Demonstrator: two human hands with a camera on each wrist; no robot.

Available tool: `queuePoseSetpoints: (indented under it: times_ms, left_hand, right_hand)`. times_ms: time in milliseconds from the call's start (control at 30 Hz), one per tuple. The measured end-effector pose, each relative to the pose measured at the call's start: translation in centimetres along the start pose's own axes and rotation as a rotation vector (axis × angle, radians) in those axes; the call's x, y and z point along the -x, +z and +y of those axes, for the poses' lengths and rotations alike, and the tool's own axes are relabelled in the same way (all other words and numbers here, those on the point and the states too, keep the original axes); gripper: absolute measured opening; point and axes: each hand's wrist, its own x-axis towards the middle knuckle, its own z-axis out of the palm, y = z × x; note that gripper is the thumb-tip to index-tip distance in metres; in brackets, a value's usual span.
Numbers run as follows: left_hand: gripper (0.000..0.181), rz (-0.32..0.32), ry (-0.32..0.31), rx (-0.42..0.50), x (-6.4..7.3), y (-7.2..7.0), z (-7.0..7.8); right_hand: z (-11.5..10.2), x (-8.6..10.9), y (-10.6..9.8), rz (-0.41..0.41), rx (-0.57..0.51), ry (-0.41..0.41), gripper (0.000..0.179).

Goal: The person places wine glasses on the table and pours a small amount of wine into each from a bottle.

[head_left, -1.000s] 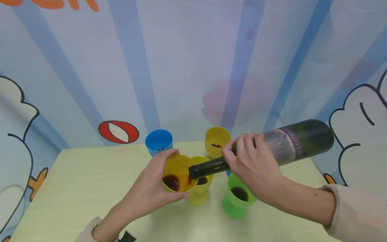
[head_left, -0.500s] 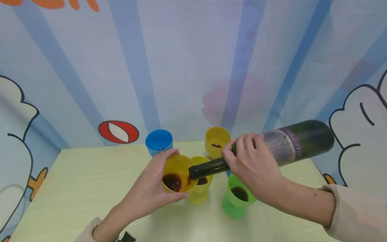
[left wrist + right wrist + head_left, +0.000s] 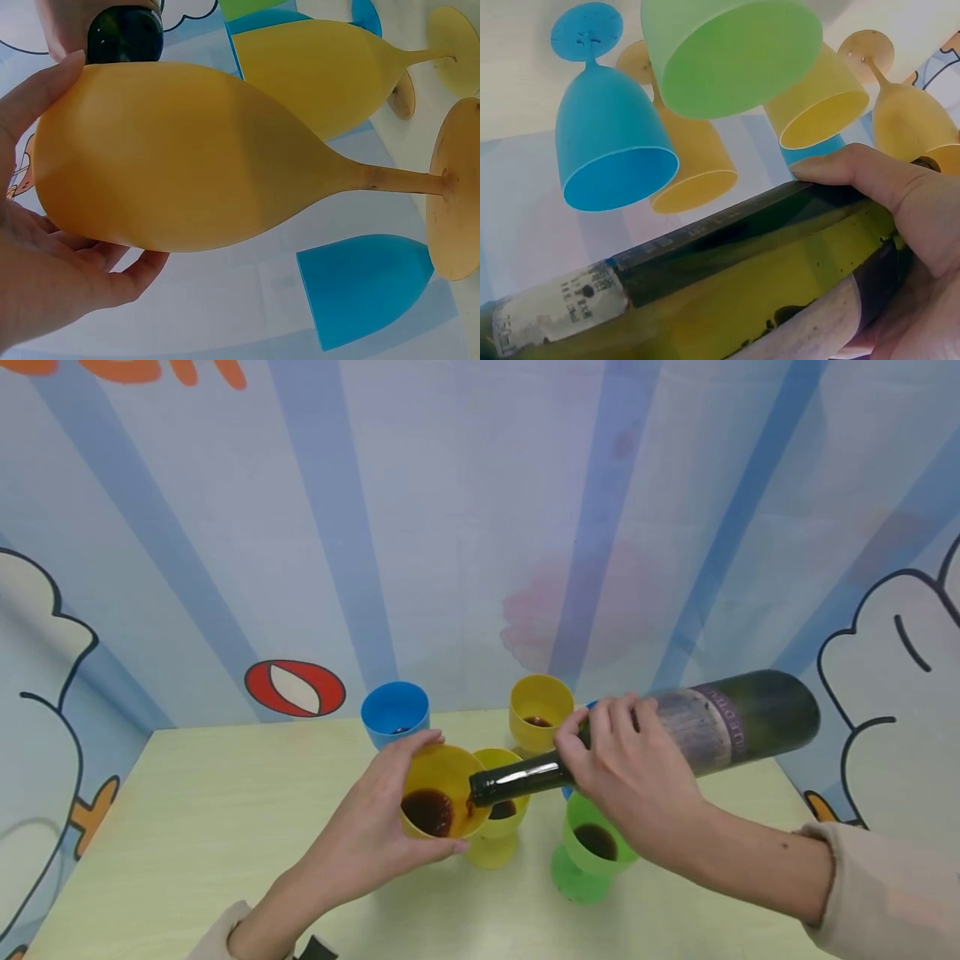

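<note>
My left hand (image 3: 367, 827) grips the bowl of an orange-yellow goblet (image 3: 172, 150), tilted toward the right, thumb and fingers around it near the rim. Dark red liquid (image 3: 427, 812) pools inside. With my right hand (image 3: 637, 781) I hold a dark green wine bottle (image 3: 772, 710) by its neck and shoulder, tipped so the mouth points left and slightly down. The bottle's mouth (image 3: 478, 789) is right at the goblet's rim, and a reddish streak runs down the inner wall below it. In the left wrist view the goblet's stem and foot extend to the right.
A yellow goblet (image 3: 492, 852) stands just behind the held one, and a green goblet (image 3: 581, 877) stands below the bottle. Toward the back are a blue goblet (image 3: 395, 706) and another yellow goblet (image 3: 540, 697); a second blue goblet (image 3: 611, 142) shows in the right wrist view.
The bottle's base has dipped slightly, making its tilt a little flatter. The dark pool in the held goblet looks slightly larger. Both hands keep their grips.
</note>
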Motion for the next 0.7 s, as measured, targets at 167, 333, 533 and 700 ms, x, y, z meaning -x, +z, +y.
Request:
queuePoseSetpoints:
  times_ms: [167, 333, 533, 700]
  left_hand:
    - [0.095, 0.004, 0.013, -0.001, 0.1, 0.0, -0.1]
    - [0.095, 0.002, 0.018, 0.004, 0.2, -0.1, -0.1]
    - [0.093, -0.002, -0.004, 0.009, 0.2, -0.5, -0.1]
    - [0.091, 0.020, -0.054, 0.033, 0.3, -1.2, -0.3]
  right_hand:
    - [0.0, 0.2, 0.3, 0.003, -0.038, 0.004, 0.052]
    - [0.1, 0.4, 0.5, 0.001, -0.079, 0.013, 0.047]
    - [0.4, 0.5, 0.9, 0.014, -0.139, 0.039, 0.039]
    - [0.9, 0.7, 0.9, -0.007, -0.182, 0.061, 0.056]
